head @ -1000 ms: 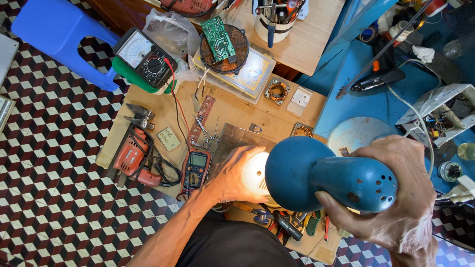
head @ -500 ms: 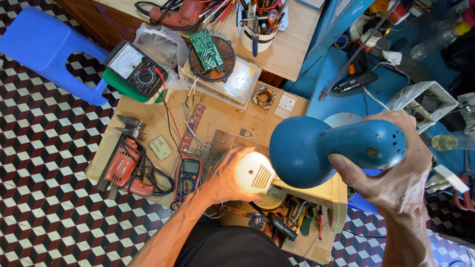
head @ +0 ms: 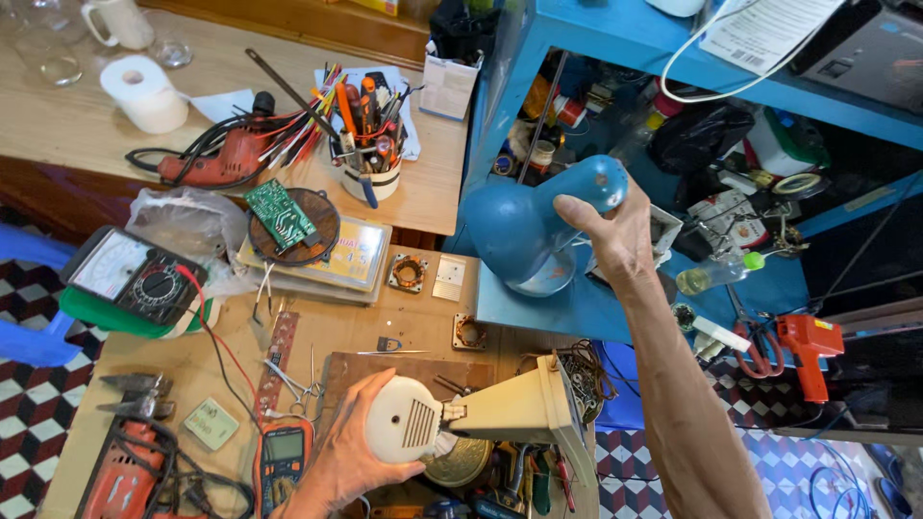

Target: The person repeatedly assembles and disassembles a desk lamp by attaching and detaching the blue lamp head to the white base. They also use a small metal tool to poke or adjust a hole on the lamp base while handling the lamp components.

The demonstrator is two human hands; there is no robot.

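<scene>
Fingers of right hand (head: 615, 235) wrap the narrow neck of blue rigid plastic dome housing (head: 524, 231), lifted before blue shelf (head: 615, 38). Left hand (head: 351, 447) cups cream round plastic motor casing (head: 404, 432) over wooden bench (head: 192, 356). Both seem light, smooth, slippery; necks grip best.

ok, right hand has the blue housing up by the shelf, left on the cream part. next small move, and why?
Probably lower the blue housing onto the blue shelf directly under it: the right hand holds it just above that surface, while the left hand grips the cream motor unit at the bench.
</scene>
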